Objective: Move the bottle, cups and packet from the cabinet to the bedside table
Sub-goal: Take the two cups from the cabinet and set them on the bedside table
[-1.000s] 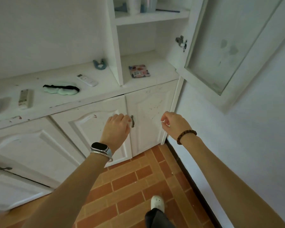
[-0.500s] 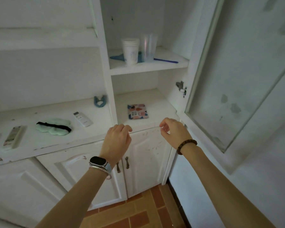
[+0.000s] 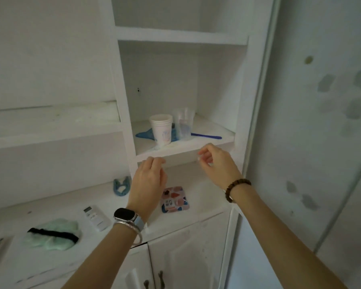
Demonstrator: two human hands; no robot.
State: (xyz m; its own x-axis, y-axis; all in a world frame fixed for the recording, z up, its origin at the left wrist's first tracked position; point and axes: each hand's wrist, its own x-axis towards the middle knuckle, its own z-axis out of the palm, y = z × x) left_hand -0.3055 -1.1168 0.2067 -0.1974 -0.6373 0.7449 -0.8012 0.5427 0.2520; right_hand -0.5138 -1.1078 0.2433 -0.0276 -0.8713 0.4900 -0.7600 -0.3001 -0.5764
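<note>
- Head view: both hands have risen since half a second ago; empty left hand and right hand, fingers loosely curled, sit just below the shelf edge.
- Stacked white paper cups and clear plastic cups stand on that shelf (unmoved); patterned flat packet lies one level down.

**Odds and ends along the white counter**

A blue fabric scrunchie lies just left of the left hand; a white rectangular remote control sits below it, left of the left wrist; a pale green fluffy eye mask with a black strap rests further left again; a thin blue plastic stick lies on the shelf just above the right hand; the open white cabinet door stands right of the right hand.
</note>
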